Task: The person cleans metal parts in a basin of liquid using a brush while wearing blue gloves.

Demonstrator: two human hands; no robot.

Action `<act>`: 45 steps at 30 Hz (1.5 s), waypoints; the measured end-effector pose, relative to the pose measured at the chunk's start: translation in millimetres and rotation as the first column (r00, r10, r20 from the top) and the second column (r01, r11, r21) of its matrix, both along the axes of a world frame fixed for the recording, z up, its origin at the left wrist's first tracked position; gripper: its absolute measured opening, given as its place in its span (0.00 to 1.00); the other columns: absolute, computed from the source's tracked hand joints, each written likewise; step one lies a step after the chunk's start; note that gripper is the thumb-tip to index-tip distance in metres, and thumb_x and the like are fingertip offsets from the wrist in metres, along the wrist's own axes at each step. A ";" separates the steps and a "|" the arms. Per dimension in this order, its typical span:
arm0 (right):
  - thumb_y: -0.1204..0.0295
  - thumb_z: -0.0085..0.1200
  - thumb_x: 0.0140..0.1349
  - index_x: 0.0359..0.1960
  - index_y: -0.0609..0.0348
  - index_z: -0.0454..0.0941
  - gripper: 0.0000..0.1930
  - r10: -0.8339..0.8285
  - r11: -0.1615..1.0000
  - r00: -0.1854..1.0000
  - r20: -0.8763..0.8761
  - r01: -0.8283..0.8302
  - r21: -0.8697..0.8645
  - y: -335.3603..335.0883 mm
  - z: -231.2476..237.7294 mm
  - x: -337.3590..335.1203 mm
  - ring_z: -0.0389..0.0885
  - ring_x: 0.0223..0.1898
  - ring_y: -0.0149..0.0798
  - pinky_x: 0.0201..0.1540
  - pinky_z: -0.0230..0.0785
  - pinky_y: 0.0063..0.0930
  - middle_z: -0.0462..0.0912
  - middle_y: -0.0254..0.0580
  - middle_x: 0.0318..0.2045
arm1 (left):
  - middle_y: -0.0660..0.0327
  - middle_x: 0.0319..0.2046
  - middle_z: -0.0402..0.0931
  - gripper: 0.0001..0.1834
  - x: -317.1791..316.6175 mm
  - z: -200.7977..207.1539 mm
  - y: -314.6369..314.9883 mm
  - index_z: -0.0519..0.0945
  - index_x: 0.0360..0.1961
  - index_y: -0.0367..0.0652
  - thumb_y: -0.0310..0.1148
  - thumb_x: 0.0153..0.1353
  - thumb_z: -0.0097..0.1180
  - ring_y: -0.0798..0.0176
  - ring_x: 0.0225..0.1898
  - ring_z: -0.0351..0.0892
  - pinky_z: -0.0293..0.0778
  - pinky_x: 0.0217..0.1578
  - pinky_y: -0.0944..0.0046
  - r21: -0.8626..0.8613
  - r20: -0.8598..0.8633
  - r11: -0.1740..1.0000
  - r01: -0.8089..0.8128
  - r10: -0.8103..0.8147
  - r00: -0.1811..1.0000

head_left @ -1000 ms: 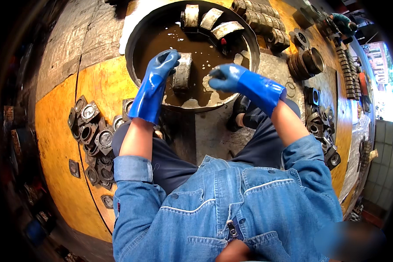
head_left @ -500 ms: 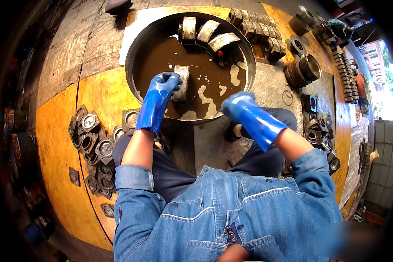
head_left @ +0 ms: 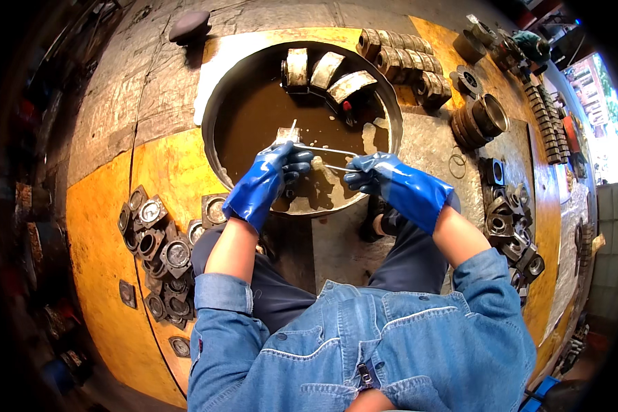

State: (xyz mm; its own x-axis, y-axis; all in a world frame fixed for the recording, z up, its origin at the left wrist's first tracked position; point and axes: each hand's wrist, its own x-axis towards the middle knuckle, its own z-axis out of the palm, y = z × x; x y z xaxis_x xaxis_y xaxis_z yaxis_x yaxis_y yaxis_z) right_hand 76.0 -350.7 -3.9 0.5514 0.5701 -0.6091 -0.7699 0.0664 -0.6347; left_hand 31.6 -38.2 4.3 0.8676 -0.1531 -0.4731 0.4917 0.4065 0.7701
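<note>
Both my hands wear long blue rubber gloves and are above the near part of a round, dark-rimmed tub (head_left: 399, 130) of brown liquid. My left hand (head_left: 276, 167) is closed on a thin pale strand (head_left: 329, 150), a cord or wire, and a short end sticks up past its fingers. The strand spans to my right hand (head_left: 374, 172), whose fingers are closed on it; a second length runs lower between them. Behind my left hand a pale metal block (head_left: 288, 134) shows in the liquid, partly hidden by the glove.
Several curved metal blocks (head_left: 351, 86) stand along the tub's far side, near a small red item (head_left: 347, 106). Flanged parts (head_left: 177, 254) are heaped at left, others (head_left: 499, 225) at right. Ring-shaped parts (head_left: 405, 60) line the far right, near a stack of metal rings (head_left: 478, 122).
My left hand has shifted right and nearer to me, and its fingers have turned toward my right hand. The strand now shows stretched between both hands; the right was blurred before.
</note>
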 end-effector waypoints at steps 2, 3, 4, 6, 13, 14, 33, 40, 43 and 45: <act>0.67 0.55 0.75 0.51 0.63 0.84 0.13 -0.010 0.980 1.000 0.005 0.010 -0.198 30.1 13.5 -5.7 0.89 0.36 0.38 0.37 0.79 0.26 0.90 0.46 0.38 | 0.61 0.40 0.88 0.20 -1.5 -0.6 4.9 0.82 0.53 0.40 0.45 0.82 0.50 0.69 0.34 0.85 0.79 0.33 0.70 0.008 -0.013 1.000 -0.028 0.029 1.000; 0.68 0.55 0.74 0.48 0.62 0.84 0.11 -0.008 0.963 1.000 0.011 0.010 -0.269 45.0 34.8 -11.3 0.88 0.34 0.36 0.35 0.77 0.24 0.88 0.44 0.36 | 0.61 0.40 0.88 0.20 0.1 -1.3 7.2 0.82 0.54 0.39 0.45 0.82 0.50 0.69 0.34 0.85 0.79 0.33 0.70 0.012 -0.017 0.999 -0.042 0.042 0.999; 0.69 0.55 0.73 0.46 0.60 0.84 0.10 -0.010 0.940 1.000 0.019 0.016 -0.340 50.2 45.6 -13.5 0.87 0.33 0.34 0.34 0.75 0.21 0.87 0.42 0.34 | 0.60 0.41 0.88 0.20 4.5 -4.4 7.3 0.82 0.55 0.38 0.45 0.82 0.49 0.69 0.34 0.86 0.79 0.34 0.71 -0.071 -0.014 0.997 -0.029 0.028 0.999; 0.67 0.57 0.74 0.49 0.63 0.85 0.13 0.041 0.959 0.998 0.037 -0.029 -0.282 45.2 33.0 -9.0 0.89 0.36 0.39 0.39 0.81 0.28 0.89 0.46 0.36 | 0.57 0.43 0.89 0.21 8.7 -11.2 6.1 0.82 0.54 0.37 0.45 0.82 0.49 0.69 0.36 0.86 0.79 0.35 0.71 -0.001 -0.042 0.999 -0.042 0.042 0.998; 0.58 0.66 0.65 0.72 0.51 0.72 0.34 0.785 0.526 0.229 0.576 0.245 -0.814 60.5 40.3 5.8 0.79 0.66 0.55 0.67 0.72 0.46 0.81 0.52 0.65 | 0.53 0.41 0.88 0.22 22.1 -60.6 27.7 0.82 0.56 0.34 0.43 0.82 0.45 0.66 0.32 0.85 0.75 0.27 0.69 -0.143 -0.110 0.985 -0.100 0.085 0.990; 0.57 0.67 0.64 0.74 0.50 0.70 0.36 0.815 0.520 0.145 0.560 0.241 -0.819 63.1 45.1 6.3 0.78 0.67 0.54 0.67 0.72 0.46 0.79 0.51 0.67 | 0.52 0.41 0.88 0.23 26.5 -60.1 24.5 0.81 0.56 0.34 0.44 0.82 0.45 0.65 0.31 0.85 0.73 0.26 0.69 -0.125 -0.131 0.986 -0.112 0.095 0.987; 0.62 0.53 0.70 0.48 0.50 0.90 0.15 0.751 0.411 0.589 0.299 -0.061 -0.910 53.7 -5.2 72.0 0.91 0.47 0.54 0.51 0.82 0.47 0.92 0.48 0.44 | 0.36 0.53 0.85 0.43 44.9 -13.6 -43.7 0.72 0.66 0.29 0.46 0.56 0.71 0.38 0.55 0.87 0.80 0.58 0.49 0.934 -0.339 -0.126 0.335 -0.009 0.941; 0.64 0.76 0.50 0.51 0.51 0.91 0.23 0.846 0.342 0.477 0.238 -0.144 -0.929 55.5 -35.8 64.1 0.91 0.54 0.50 0.55 0.83 0.48 0.91 0.46 0.50 | 0.39 0.48 0.88 0.36 50.4 -14.5 -84.5 0.77 0.59 0.30 0.44 0.54 0.70 0.41 0.54 0.88 0.82 0.56 0.50 0.888 -0.388 -0.273 0.369 -0.016 0.921; 0.63 0.80 0.41 0.50 0.51 0.92 0.28 0.856 0.335 0.458 0.238 -0.142 -0.931 59.8 -35.5 55.8 0.91 0.53 0.48 0.54 0.84 0.43 0.92 0.46 0.49 | 0.38 0.49 0.87 0.38 50.4 -13.9 -81.4 0.78 0.59 0.31 0.47 0.53 0.71 0.40 0.55 0.87 0.81 0.57 0.49 0.878 -0.444 -0.215 0.427 -0.035 0.895; 0.64 0.78 0.47 0.51 0.50 0.92 0.25 0.843 0.310 0.500 0.198 -0.151 -0.939 66.1 -43.6 58.6 0.91 0.53 0.49 0.54 0.84 0.43 0.92 0.45 0.50 | 0.38 0.49 0.87 0.37 45.9 -10.3 -91.6 0.78 0.58 0.30 0.47 0.53 0.71 0.40 0.55 0.87 0.81 0.57 0.49 0.890 -0.433 -0.192 0.413 -0.075 0.898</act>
State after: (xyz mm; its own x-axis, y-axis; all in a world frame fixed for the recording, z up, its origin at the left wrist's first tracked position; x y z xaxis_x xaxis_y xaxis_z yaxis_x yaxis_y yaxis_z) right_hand 134.6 -284.6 -47.5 0.7093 0.3737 -0.5977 0.1460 -0.9074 -0.3941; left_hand 77.5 -129.7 -6.0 0.7872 0.4270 -0.4449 0.4941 -0.8685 0.0405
